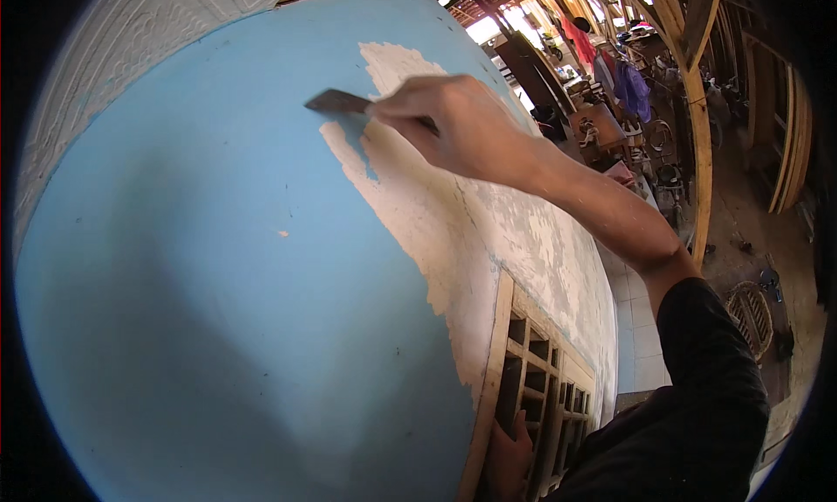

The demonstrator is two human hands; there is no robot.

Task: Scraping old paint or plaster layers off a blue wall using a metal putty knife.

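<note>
My right hand (458, 119) grips a flat metal scraper (337, 101), its blade against the blue painted wall (196, 240) at the upper middle. Around and below that hand the blue paint is gone, and a jagged patch of pale plaster (418, 221) shows. A narrow strip of blue remains within the patch. Lower down, my left hand (511, 453) holds the wooden window frame (497, 345), its fingers partly in the opening of the lattice.
A white relief-patterned ceiling (150, 37) meets the wall at the upper left. Far below on the right are a wooden post (701, 149), a small brown table (598, 126), hanging clothes (631, 90), a woven chair (750, 319) and a tiled floor (644, 312).
</note>
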